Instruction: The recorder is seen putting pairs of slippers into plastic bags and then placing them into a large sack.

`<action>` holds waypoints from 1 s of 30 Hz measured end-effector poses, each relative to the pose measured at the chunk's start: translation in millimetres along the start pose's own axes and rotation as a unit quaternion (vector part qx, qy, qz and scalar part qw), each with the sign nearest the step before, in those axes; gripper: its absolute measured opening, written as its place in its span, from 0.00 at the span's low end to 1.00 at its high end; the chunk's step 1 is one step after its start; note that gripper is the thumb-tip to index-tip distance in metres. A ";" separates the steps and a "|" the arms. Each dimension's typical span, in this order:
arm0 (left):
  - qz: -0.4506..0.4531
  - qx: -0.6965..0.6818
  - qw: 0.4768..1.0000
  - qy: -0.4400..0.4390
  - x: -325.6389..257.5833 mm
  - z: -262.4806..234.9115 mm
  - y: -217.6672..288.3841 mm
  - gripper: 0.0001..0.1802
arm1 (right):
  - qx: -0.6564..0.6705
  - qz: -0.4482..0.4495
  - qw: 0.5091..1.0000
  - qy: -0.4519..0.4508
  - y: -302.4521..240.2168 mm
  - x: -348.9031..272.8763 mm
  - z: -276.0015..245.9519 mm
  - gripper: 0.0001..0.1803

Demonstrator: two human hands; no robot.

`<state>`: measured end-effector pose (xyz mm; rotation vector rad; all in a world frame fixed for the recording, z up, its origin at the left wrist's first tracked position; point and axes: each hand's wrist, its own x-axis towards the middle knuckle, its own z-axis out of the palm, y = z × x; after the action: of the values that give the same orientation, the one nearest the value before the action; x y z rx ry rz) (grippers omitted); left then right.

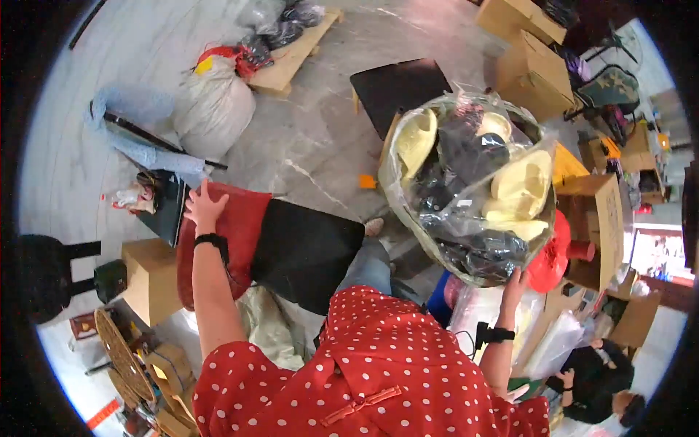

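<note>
My left hand lies with fingers spread on the upper part of a red chair back, beside a black seat. At the right stands a large sack with a clear plastic lining. Yellow moulded shoes and dark items in clear plastic fill it. My right hand is at the sack's near right edge, with the fingers together against its rim; part of the grip is hidden. Dark bands circle both my wrists.
A black-topped stool stands behind the sack. A stuffed white sack and a wooden pallet with bags are at the far left. Cardboard boxes line the right. A red round stool touches the sack's side. A person in black is at lower right.
</note>
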<state>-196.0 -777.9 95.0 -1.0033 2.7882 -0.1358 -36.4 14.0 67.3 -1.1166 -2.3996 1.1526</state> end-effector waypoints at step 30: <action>0.699 -0.207 0.594 -0.340 22.8 -138.0 511.7 0.50 | -0.088 0.289 0.857 0.417 -139.6 -133.0 99.2 0.31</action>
<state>-558.9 -395.5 153.4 1.0990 2.0163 0.8939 -72.0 -193.3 119.7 -1.9694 -1.5301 0.3796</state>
